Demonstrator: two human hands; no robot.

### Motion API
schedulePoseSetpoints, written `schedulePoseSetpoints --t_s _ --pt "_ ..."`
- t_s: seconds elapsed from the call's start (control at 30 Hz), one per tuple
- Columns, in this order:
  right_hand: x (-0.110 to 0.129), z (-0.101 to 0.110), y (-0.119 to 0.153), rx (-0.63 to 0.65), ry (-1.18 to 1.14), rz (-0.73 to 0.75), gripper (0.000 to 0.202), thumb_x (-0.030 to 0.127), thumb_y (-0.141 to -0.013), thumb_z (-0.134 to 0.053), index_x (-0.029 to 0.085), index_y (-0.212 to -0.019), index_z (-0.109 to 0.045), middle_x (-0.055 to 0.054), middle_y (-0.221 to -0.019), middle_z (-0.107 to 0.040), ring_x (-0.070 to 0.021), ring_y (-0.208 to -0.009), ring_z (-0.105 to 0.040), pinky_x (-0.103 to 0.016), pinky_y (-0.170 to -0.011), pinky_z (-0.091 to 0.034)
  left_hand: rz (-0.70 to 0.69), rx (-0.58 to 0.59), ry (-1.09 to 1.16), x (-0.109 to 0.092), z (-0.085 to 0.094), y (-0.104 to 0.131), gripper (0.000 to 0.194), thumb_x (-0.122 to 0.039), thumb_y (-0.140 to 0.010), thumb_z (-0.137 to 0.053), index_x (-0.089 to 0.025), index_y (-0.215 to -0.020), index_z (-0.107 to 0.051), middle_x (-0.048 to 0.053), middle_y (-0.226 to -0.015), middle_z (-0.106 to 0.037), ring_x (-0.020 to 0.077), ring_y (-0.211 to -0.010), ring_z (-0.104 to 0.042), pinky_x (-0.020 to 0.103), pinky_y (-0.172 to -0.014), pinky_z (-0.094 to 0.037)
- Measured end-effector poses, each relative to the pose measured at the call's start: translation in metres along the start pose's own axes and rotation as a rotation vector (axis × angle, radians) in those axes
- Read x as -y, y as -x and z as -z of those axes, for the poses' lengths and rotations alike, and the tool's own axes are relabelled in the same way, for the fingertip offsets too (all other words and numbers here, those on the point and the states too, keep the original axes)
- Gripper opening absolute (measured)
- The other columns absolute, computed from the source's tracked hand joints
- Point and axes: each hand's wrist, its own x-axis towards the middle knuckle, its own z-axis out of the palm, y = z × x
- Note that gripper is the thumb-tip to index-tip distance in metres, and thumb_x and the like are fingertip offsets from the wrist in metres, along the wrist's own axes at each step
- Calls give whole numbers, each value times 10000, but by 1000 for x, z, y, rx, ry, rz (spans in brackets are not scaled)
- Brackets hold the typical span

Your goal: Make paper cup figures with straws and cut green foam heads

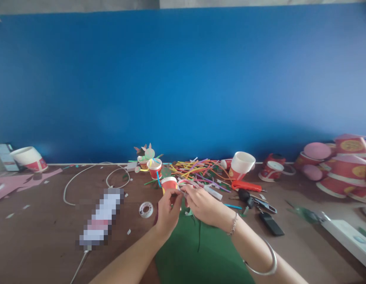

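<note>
Over a green sheet of paper [200, 252], my left hand [168, 211] and my right hand [202, 203] meet, fingers bent in pinches close together. What lies between the fingertips is too small and covered to make out. A thin dark green strip [198, 238] hangs below my right hand. Just behind my left hand stands a red paper cup [169, 183], partly covered by the fingers. A pale, pinkish curved edge shows behind my right fingers; its kind is unclear. To the left lies a roll of tape [146, 204].
Coloured pipe cleaners [197, 169] are heaped at the back. A white cup [242, 163], an orange-red tool [246, 185] and keys [245, 196] lie right of my hands. A cabled phone [101, 217] lies left; a power strip [348, 236] and red paper-cup crafts [345, 169] are far right.
</note>
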Motion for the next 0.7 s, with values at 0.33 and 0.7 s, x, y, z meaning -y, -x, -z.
schedulePoseSetpoints --t_s 0.33,0.7 --pt "1 2 -8 -72 -427 -106 222 73 -861 -333 177 -847 -528 -13 -775 -598 -125 -712 -534 -238 -671 -383 -9 36 120 -7 1 0 194 -350 -878 -506 -172 -798 -511 -28 -595 -549 77 -498 -477 174 -467 -363" --pt "-10 2 -10 -63 -662 -227 220 156 -880 -354 170 -832 -568 15 -631 -572 -107 -578 -509 -208 -581 -373 9 34 183 -10 1 5 234 -377 -881 -513 -171 -773 -483 -59 -529 -448 61 -458 -403 173 -450 -317"
